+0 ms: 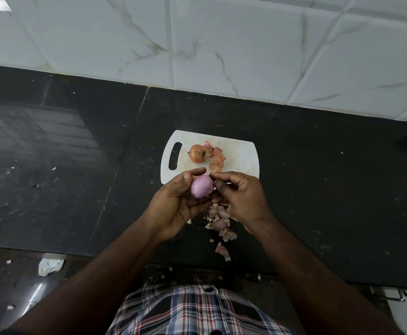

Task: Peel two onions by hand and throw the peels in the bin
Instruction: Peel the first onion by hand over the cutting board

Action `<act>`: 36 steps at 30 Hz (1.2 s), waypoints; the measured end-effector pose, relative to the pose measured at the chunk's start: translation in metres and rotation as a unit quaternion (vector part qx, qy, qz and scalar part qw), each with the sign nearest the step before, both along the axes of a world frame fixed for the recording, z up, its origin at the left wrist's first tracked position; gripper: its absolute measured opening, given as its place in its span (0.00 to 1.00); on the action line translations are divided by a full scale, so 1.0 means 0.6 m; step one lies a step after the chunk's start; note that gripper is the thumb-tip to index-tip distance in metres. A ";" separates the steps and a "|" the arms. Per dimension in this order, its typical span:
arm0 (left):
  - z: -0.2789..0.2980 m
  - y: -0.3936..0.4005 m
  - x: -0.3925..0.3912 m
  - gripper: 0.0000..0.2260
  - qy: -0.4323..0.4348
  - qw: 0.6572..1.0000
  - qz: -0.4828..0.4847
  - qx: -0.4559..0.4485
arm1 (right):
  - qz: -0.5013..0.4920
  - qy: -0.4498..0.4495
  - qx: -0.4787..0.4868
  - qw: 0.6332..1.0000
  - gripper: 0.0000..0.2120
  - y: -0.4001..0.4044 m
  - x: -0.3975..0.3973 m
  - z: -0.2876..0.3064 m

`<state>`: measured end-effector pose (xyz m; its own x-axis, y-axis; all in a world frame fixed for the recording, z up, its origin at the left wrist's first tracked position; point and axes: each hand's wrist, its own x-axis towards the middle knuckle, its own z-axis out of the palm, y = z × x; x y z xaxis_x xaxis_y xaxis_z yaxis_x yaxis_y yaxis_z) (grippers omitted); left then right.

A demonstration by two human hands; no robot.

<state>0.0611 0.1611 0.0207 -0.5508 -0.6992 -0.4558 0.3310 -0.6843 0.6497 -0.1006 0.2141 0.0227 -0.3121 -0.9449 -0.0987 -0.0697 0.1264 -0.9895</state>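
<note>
Left hand (173,201) is cupping a peeled purple onion (201,186), fingers curled around it, just above the near edge of the white cutting board (241,153). Right hand (241,194) is touching the onion's right side, thumb and forefinger pinched narrow at its top; whether a scrap of skin is between them, cannot tell. Second onion (196,153), skin on, is lying on the board beside loose peels (215,157). More peels (220,226) are lying on the dark counter (318,189) under the hands.
</note>
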 end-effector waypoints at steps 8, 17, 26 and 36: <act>0.003 -0.007 0.000 0.20 0.035 0.999 -0.016 0.005 | -0.036 0.131 -0.065 0.989 0.09 0.001 0.017 0.002; -0.002 -0.012 0.004 0.19 0.047 0.999 -0.003 0.024 | -0.030 0.113 -0.002 0.993 0.12 0.002 0.022 0.006; -0.009 -0.010 0.011 0.19 0.073 0.997 -0.006 0.038 | -0.011 0.202 0.100 0.974 0.09 0.011 -0.009 0.009; -0.005 -0.005 0.001 0.18 0.040 0.998 -0.038 -0.037 | 0.005 0.153 0.011 0.988 0.23 0.008 0.016 0.022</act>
<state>0.0615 0.1579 0.0176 -0.6357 -0.6843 -0.3572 0.3333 -0.6607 0.6726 -0.0907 0.2188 0.0362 -0.3217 -0.9466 -0.0208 -0.3666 0.1448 -0.9190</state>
